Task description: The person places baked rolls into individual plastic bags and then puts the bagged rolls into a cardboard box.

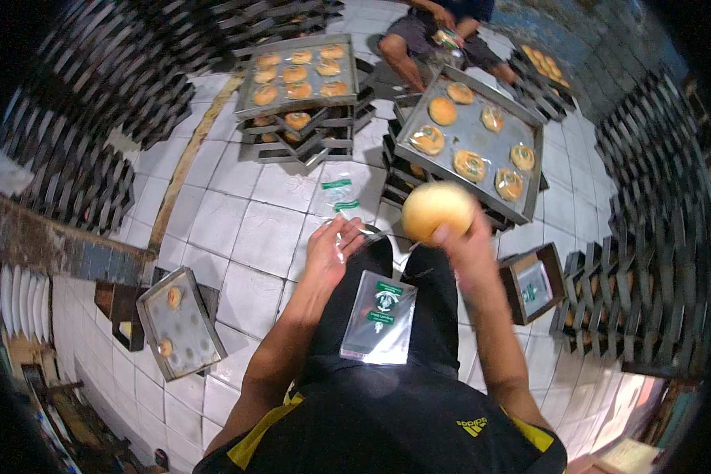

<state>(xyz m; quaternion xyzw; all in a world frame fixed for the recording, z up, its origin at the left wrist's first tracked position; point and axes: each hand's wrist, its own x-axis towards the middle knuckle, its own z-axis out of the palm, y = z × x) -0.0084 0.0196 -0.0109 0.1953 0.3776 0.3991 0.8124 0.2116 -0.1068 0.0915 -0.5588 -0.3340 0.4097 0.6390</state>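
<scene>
The right hand (pixel 463 246) grips a yet-unbagged bun (pixel 437 212), the left hand (pixel 330 251) a clear bag (pixel 339 210), while most on the far tray (pixel 462 133) look bagged.

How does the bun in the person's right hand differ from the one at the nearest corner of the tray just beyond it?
The held bun looks bare; the corner bun is in clear wrap with green print. The held bun is lifted in the right hand; the corner bun rests on the tray. Both look roundish and golden-brown.
</scene>
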